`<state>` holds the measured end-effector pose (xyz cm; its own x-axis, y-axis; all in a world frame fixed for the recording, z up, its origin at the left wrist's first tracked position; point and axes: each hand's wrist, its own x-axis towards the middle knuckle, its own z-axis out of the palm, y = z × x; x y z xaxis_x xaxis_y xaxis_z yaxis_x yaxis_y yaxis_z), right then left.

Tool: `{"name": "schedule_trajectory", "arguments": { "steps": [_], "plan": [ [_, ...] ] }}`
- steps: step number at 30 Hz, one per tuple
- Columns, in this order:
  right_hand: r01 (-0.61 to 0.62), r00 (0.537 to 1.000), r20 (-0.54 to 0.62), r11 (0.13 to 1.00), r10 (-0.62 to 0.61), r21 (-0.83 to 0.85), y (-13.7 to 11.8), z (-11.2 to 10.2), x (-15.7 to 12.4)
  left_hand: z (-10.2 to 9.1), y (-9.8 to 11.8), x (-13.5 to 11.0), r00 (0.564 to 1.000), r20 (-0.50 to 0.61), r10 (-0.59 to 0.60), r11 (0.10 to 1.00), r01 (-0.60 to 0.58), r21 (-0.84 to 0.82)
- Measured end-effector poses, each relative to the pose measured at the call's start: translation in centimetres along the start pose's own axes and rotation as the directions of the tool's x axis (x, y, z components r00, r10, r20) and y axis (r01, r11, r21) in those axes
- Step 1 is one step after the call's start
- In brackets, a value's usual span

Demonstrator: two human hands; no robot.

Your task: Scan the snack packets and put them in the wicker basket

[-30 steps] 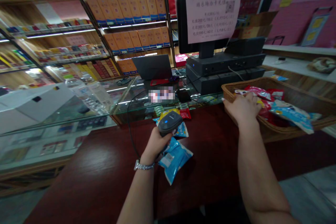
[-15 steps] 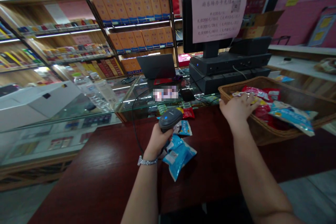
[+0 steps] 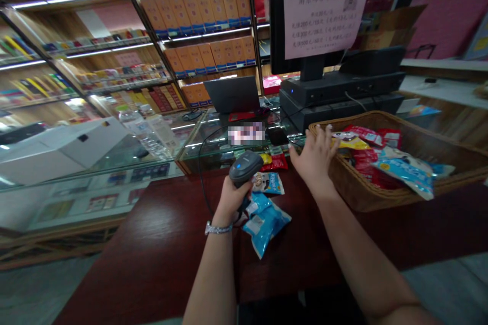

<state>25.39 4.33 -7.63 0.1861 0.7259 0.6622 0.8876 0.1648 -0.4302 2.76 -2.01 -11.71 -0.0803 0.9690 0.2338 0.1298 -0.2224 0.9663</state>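
Note:
My left hand (image 3: 229, 200) is closed round the handle of a dark barcode scanner (image 3: 245, 167) with a lit blue spot. Just beside it, blue snack packets (image 3: 265, 223) lie on the dark red table, and a blue-and-white packet (image 3: 270, 183) rests behind them. Farther back are a red packet (image 3: 275, 162) and a small yellow one. My right hand (image 3: 314, 160), fingers spread and holding nothing, is at the left rim of a wicker basket (image 3: 351, 195). Inside the basket are red packets (image 3: 364, 160), a yellow packet (image 3: 353, 142) and a light-blue packet (image 3: 406, 167).
Behind the table runs a glass counter with a laptop (image 3: 234, 95) and a dark phone-like slab (image 3: 277, 136). A till with a monitor bearing a paper sign (image 3: 324, 18) stands at the back right. Plastic bottles (image 3: 143, 132) and a white box (image 3: 57, 150) are at left.
My right hand has moved left from over the packets in the basket to its left rim. The left hand keeps hold of the scanner. The view has shifted slightly.

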Motion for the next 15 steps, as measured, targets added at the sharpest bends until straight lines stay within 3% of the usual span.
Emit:
{"name": "schedule_trajectory", "arguments": {
  "steps": [2, 3, 6, 8, 12, 15],
  "plan": [
    [0.195, 0.968, 0.117, 0.959, -0.222, 0.205, -0.7, 1.7, -1.2, 0.0, 0.0, 0.0, 1.0, -0.005, -0.001, 1.0, 0.001, 0.001],
    [0.252, 0.921, 0.209, 0.912, -0.329, 0.323, -0.9, 2.8, -1.9, 0.0, 0.0, 0.1, 1.0, -0.009, -0.001, 1.0, 0.001, 0.001],
    [0.22, 0.743, 0.45, 0.815, -0.496, 0.536, -0.8, 6.2, -4.0, -0.2, -0.2, 0.1, 1.0, -0.029, 0.0, 1.0, 0.0, -0.001],
    [0.199, 0.67, 0.54, 0.824, -0.51, 0.531, -0.2, 7.9, -5.2, -0.2, -0.3, 0.1, 0.999, -0.04, 0.001, 1.0, -0.001, 0.001],
    [0.177, 0.624, 0.592, 0.83, -0.51, 0.529, 1.1, 9.5, -6.6, -0.2, -0.3, 0.1, 0.999, -0.041, 0.001, 1.0, -0.001, 0.008],
    [0.136, 0.631, 0.567, 0.795, -0.529, 0.591, 1.7, 9.6, -6.5, -0.1, -0.4, 0.2, 0.999, -0.036, -0.006, 1.0, 0.006, 0.005]
  ]
}}
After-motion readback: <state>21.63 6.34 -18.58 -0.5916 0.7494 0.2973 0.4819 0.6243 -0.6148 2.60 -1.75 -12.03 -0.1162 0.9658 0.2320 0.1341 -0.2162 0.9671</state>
